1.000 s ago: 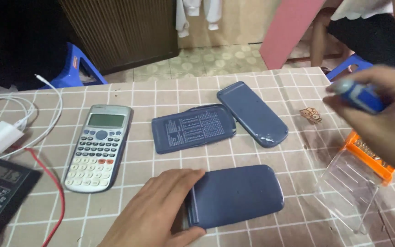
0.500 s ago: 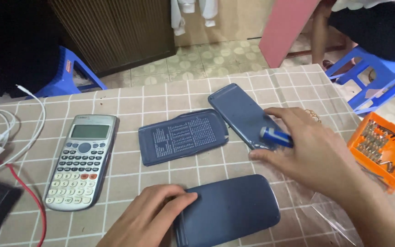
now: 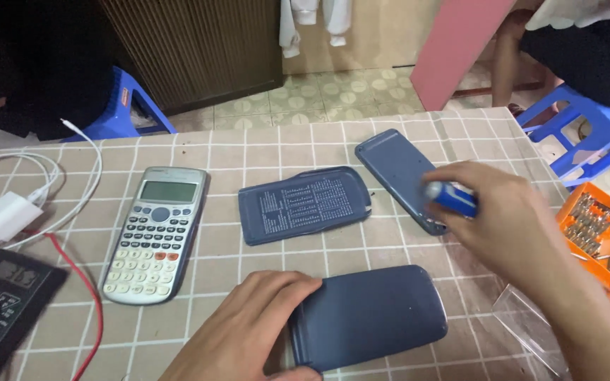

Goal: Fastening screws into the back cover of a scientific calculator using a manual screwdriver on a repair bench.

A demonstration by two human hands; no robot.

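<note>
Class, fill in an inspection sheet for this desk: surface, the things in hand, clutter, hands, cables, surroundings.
Surface: checked tablecloth.
Things in hand: dark blue cover lies flat under the left hand; blue-handled tool in the right hand.
Clutter: grey calculator, printed cover, third blue cover, orange bit case, black multimeter.
Hands: left hand rests on the cover's end; right hand grips the tool.
Cables: white charger cable, red lead.
Surroundings: blue stools, tiled floor.
</note>
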